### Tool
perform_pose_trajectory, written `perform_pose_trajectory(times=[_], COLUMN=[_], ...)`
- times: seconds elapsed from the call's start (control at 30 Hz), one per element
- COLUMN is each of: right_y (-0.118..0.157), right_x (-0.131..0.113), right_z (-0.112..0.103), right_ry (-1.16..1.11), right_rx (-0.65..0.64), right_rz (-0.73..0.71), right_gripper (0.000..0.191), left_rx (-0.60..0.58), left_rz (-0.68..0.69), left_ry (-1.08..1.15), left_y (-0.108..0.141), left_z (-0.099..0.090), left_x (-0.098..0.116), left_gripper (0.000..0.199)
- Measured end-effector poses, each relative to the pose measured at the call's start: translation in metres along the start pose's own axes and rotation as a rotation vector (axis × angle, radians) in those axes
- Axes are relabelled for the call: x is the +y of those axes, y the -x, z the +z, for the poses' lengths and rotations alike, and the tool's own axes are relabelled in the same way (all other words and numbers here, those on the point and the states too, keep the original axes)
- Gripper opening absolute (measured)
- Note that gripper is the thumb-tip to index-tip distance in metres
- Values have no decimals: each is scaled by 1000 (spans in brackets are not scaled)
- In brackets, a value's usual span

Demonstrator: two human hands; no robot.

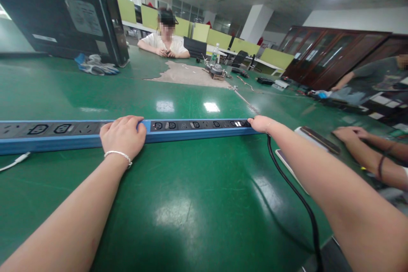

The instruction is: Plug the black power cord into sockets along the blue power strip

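Note:
A long blue power strip [191, 137] with a row of black sockets lies across the green table [191, 178]. My left hand [123, 137] is wrapped over its middle, with a bracelet on the wrist. At the strip's right end my right hand [261, 123] is closed, its fingertips at a small black part there; the hand hides most of what it grips. From beneath that hand a black cable [295, 189] runs down toward the lower right.
A black computer case [63, 17] and gloves [97, 66] sit at the back left. Opposite sits a person [165, 42]. At right are another person's hands [349, 134], a phone [291, 170] and a dark object on a white one. A white cable [21, 159] lies left.

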State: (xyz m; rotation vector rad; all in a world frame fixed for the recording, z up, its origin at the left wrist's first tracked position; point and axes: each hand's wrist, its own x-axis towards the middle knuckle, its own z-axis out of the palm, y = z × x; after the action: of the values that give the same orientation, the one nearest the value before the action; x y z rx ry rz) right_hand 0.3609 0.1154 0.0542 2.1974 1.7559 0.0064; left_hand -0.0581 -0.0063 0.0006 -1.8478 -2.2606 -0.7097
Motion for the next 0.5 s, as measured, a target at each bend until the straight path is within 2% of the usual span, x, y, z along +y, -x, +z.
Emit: perform_pose_trajectory(times=[0.27,0.5], right_y=[10,20], right_x=[5,5], right_z=[10,8], right_ry=[-66,-91], right_rx=[61,76], right_rz=[34,30], right_gripper=[57,55], left_rx=[-8,11], left_rz=[-4,3], left_ry=[-11,7], left_y=[0,0], left_z=[-3,-3], left_x=[2,1], left_gripper=[40,40])
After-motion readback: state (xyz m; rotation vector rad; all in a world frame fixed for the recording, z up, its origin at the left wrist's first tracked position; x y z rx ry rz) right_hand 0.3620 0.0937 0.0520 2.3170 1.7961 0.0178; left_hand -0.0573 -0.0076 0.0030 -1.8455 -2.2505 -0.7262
